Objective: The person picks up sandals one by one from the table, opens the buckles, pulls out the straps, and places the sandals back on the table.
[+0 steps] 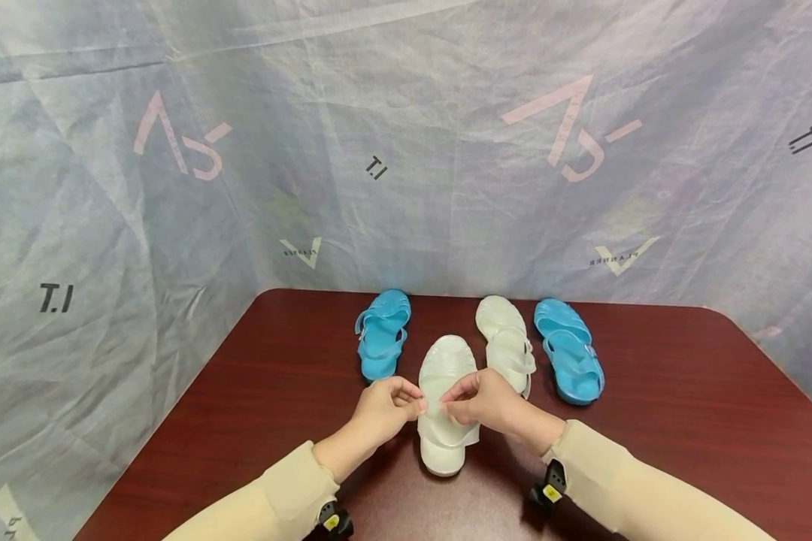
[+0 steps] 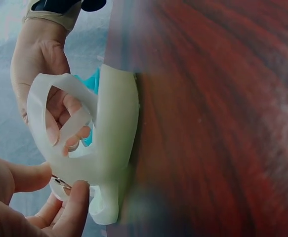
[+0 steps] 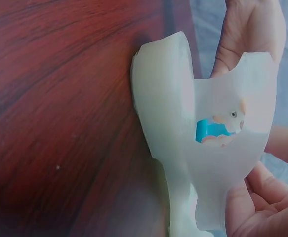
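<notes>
On the near middle of the desk (image 1: 656,391), the white sandal (image 1: 446,368) lies sole down, probably for steadiness, while the left hand (image 1: 381,412) pinches its buckle (image 2: 60,181) and the right hand (image 1: 492,403) its strap, seemingly to control both (fingers mask the details from above). Farther, another white sandal (image 1: 498,318), its near end partly hidden by the right hand, lies between the left blue sandal (image 1: 380,335) and right blue sandal (image 1: 572,362).

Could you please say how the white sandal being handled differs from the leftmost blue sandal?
The white sandal is milky white; the blue sandal is sky blue. The white sandal lies nearer the head camera, the blue sandal farther back. The left hand and right hand hold the white sandal; neither holds the blue sandal. Both are strappy, toes pointing away.
</notes>
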`<state>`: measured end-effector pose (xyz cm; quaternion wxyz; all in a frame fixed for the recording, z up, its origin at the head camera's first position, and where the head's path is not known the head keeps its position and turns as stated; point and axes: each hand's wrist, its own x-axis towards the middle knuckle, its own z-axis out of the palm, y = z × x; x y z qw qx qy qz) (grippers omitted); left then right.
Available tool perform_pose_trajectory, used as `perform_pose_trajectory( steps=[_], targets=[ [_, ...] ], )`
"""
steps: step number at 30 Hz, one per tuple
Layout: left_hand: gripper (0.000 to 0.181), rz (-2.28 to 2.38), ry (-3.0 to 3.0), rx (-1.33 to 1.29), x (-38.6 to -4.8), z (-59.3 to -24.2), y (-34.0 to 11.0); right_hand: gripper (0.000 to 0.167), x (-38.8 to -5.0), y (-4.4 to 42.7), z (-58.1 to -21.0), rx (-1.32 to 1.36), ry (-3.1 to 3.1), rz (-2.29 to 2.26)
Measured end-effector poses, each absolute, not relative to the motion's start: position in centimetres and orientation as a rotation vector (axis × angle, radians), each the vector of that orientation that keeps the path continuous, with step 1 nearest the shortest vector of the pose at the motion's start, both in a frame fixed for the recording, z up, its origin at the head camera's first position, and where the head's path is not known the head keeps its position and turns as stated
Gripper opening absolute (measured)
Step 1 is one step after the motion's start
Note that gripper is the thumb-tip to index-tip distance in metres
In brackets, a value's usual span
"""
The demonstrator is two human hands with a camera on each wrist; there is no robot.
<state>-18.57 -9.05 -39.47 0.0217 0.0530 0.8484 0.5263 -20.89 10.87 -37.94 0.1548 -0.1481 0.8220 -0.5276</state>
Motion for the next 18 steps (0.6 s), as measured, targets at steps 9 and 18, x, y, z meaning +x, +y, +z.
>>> perform_pose_trajectory(
  steps=[9, 18],
  targets=[
    [0.016, 1.638, 2.617, 0.182, -18.37, -39.47, -9.08, 0.019, -21.16, 11.30, -38.22, -0.472, 2.327, -1.535],
    [0.012, 1.630, 2.638, 0.215, -18.53, -39.33, -8.91, 0.020, -21.60, 11.15, -38.18, -0.530, 2.292, -1.548]
  ],
)
